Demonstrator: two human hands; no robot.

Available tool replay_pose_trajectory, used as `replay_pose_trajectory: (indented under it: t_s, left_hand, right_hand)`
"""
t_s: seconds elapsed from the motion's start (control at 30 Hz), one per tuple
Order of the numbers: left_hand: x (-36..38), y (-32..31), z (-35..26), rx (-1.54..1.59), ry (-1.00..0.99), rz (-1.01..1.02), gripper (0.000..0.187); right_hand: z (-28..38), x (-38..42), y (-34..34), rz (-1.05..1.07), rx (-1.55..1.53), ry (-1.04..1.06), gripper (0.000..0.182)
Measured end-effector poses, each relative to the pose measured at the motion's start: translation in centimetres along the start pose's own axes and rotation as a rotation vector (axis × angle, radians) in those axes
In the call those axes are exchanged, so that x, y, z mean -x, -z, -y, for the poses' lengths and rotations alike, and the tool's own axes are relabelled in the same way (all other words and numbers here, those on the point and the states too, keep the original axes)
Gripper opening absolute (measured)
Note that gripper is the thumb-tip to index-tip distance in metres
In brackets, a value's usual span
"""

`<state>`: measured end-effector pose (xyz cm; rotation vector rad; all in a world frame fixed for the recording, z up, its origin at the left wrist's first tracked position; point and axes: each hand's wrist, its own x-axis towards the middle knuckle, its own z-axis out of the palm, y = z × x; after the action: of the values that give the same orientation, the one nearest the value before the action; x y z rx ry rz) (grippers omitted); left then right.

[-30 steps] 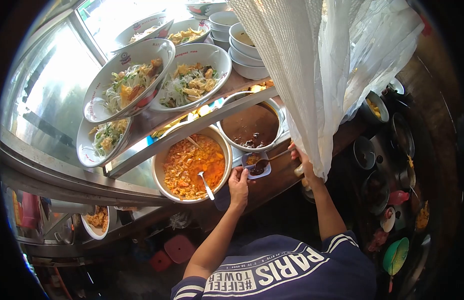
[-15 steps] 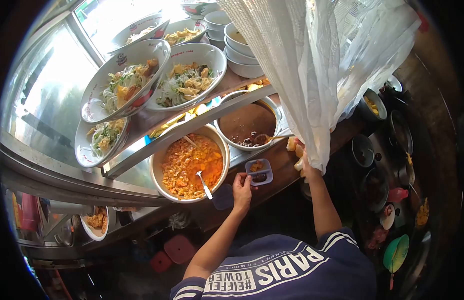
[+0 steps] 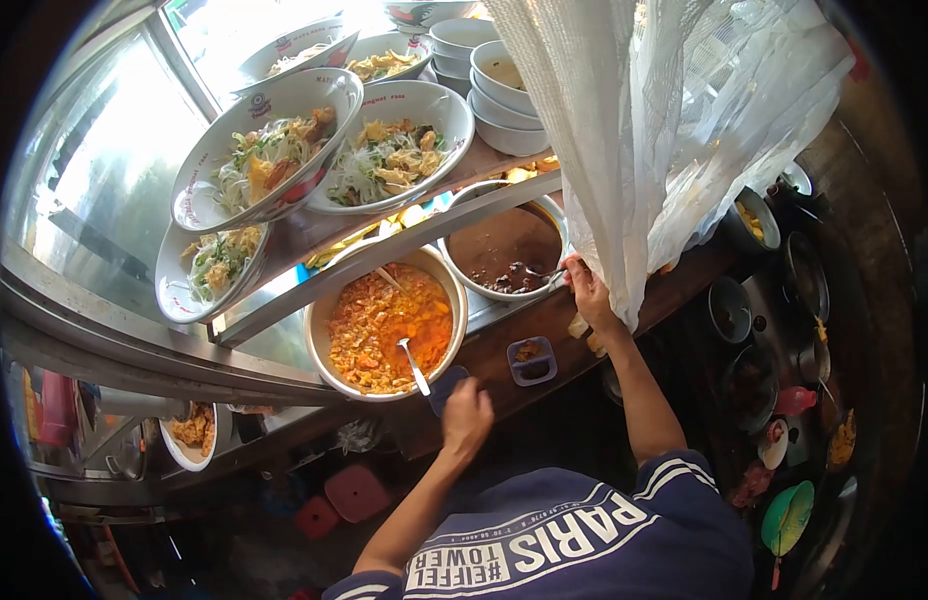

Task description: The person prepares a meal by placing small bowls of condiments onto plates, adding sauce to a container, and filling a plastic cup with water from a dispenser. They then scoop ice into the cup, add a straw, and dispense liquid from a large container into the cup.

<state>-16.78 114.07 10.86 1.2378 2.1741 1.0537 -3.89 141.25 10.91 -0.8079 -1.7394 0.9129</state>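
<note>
My right hand [image 3: 589, 293] pinches the handle of a spoon [image 3: 550, 273] whose other end rests in a bowl of dark brown sauce [image 3: 489, 240]. My left hand [image 3: 468, 418] is slightly blurred, its fingers curled at the edge of a bluish plastic lid [image 3: 448, 392] on the counter. Between the hands stands a small two-part plastic container [image 3: 533, 361], with orange relish in one compartment and dark sauce in the other. Left of it, a large bowl of orange-red chili relish [image 3: 389, 325] holds a white-handled spoon [image 3: 414, 366].
Above, a shelf carries tilted plates of noodles and chicken [image 3: 269, 150] and stacked white bowls [image 3: 504, 90]. A white mesh curtain [image 3: 619, 130] hangs beside my right hand. Pans [image 3: 729, 308] and a green strainer [image 3: 789, 517] lie to the right.
My left hand has left the small container and moved left to the lid. My right hand has moved up and left from the curtain's lower end to the spoon in the dark sauce.
</note>
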Motion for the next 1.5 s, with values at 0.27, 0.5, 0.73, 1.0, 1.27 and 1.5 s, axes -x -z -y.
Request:
replay_pose_trajectory:
  t_s: [0.27, 0.5, 0.73, 1.0, 1.27, 1.5]
  left_hand:
    - [2.1, 0.0, 8.0, -0.157, 0.256, -0.267, 0.036]
    - [2.6, 0.3, 8.8, 0.257, 0.399, -0.18, 0.018]
    - [2.0, 0.3, 1.9, 0.661, 0.316, 0.043, 0.009]
    - [-3.3, -1.1, -2.6, 0.896, 0.225, 0.02, 0.009]
    - [-5.3, -1.4, -3.7, 0.946, 0.218, -0.046, 0.012]
    - [-4.8, -1.4, -2.8, 0.867, 0.208, -0.023, 0.011]
  right_hand:
    - [1.5, 0.1, 1.0, -0.049, -0.326, -0.312, 0.019]
    - [-0.7, 0.9, 1.4, -0.069, -0.363, -0.349, 0.02]
    - [-13.2, 4.4, 1.5, 0.023, -0.234, -0.476, 0.02]
    - [-3.4, 2.2, 0.5, -0.174, -0.304, -0.651, 0.019]
    - [3.2, 2.0, 1.8, -0.183, -0.253, -0.688, 0.026]
    - [3.2, 0.8, 1.9, -0.008, 0.066, -0.167, 0.017]
